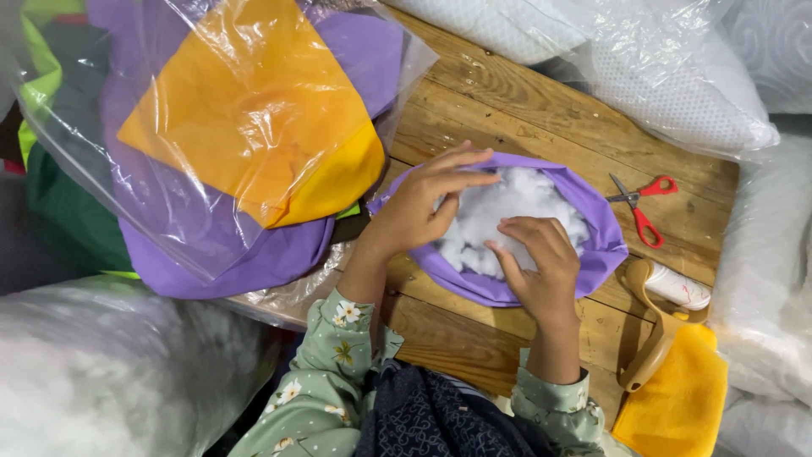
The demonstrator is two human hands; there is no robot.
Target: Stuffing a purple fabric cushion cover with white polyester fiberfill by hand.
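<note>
A purple fabric cover [605, 237] lies open on the wooden table [507, 110], filled with white fluffy stuffing [507, 203]. My left hand [419, 203] rests on the cover's left rim, fingers stretched over the stuffing. My right hand [541, 262] presses down into the stuffing at the cover's near edge, fingers curled. Neither hand lifts anything clear of the cover.
Red-handled scissors [643, 207] lie right of the cover. A tan-handled lint roller [664, 296] and orange felt [681, 398] sit at the near right. A clear bag with orange and purple fabric [245, 118] fills the left. Bagged white pillows [677, 76] and stuffing [110, 364] surround the table.
</note>
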